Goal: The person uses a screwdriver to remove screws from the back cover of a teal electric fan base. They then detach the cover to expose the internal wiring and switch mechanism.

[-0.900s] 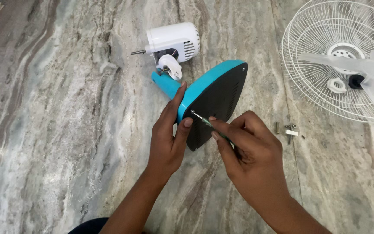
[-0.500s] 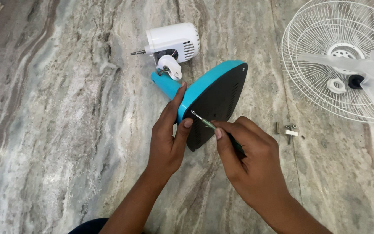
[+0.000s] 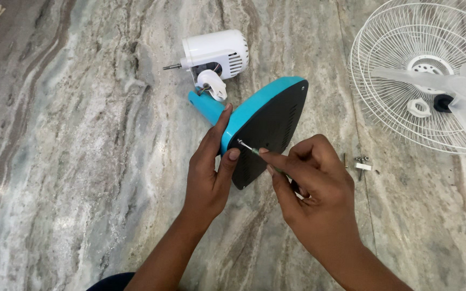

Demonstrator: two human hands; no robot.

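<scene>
- Left hand (image 3: 207, 173) clamps the teal fan base (image 3: 268, 126) at its rim, tipped up on edge on the marble floor (image 3: 71, 161), black underside facing the camera.
- Right hand (image 3: 311, 180), fingers closed on a small screwdriver (image 3: 250, 148), tip seated at 1 screw in the underside.
- Progress (judged): loose screws (image 3: 358, 161) lie right of the hand, so some are out; this one remains.
- White motor housing (image 3: 216, 51) sits just beyond the base; wire fan guard (image 3: 400, 81) well right. Floor on the left gives open room.

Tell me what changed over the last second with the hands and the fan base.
The right hand re-gripped the screwdriver: its fingers rolled around the handle, as in turning. The tip stayed on the black underside of the blue fan base. The left hand kept its hold on the base edge. Motor housing, fan guard and loose screws stayed put.
</scene>
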